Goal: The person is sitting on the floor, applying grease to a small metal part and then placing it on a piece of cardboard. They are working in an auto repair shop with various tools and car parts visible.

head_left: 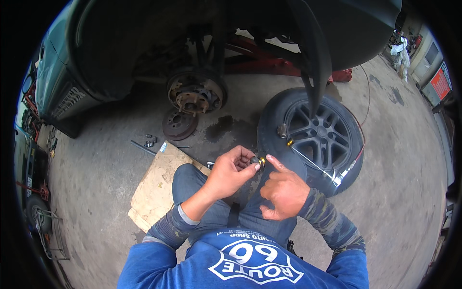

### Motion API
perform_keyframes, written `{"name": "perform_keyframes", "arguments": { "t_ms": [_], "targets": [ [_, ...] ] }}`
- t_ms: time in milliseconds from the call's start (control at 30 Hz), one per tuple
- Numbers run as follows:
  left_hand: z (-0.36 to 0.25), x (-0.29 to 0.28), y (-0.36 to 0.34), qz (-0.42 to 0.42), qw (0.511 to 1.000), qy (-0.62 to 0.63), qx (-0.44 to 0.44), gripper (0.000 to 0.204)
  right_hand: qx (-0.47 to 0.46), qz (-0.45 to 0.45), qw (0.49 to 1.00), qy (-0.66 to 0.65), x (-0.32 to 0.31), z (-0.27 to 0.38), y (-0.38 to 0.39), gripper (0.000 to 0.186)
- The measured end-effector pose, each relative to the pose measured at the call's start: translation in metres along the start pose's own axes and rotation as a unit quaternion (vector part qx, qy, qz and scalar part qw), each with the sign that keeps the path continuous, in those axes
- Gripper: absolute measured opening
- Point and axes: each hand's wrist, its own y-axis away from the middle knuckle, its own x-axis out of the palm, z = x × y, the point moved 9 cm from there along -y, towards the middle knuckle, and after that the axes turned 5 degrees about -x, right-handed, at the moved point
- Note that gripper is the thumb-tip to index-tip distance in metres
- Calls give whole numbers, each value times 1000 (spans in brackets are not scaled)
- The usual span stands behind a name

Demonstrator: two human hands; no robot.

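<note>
My left hand (229, 173) pinches a small dark cylindrical part (254, 160) with a gold-coloured ring (262, 163) at its right end. Thumb and fingertips grip it above my lap. My right hand (284, 190) holds nothing that I can see; its index finger stretches toward the gold ring, very near or touching it, while the other fingers curl in. To the right, a wheel with a dark alloy rim (332, 127) lies flat on the floor. On its tyre rest a small gold-coloured piece (289, 142), a dark metal part (282, 130) and a shiny metal tool (337, 179).
Ahead, a bare wheel hub (192, 101) hangs under the raised car (62, 91). A rusty brake disc or drum (175, 129) lies below it. Cardboard (154, 192) is at my left knee, beside small sockets (150, 140). A red jack (269, 65) stands beyond; a hose (368, 96) trails right.
</note>
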Motion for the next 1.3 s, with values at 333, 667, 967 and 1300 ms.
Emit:
{"name": "perform_keyframes", "arguments": {
  "t_ms": [333,667,967,1300],
  "targets": [
    [-39,2,15,-50,964,-207,159,37,-11,-3,1000,12,2,1,-1,27],
    [-46,11,24,-51,913,-295,277,37,-26,10,1000,-1,8,4,0,29],
    [-48,21,34,-14,830,-388,400,39,-9,34,999,-13,7,1,-4,32],
    [-40,6,31,-31,844,-375,381,40,26,16,997,-77,7,-11,0,31]
  ]
}}
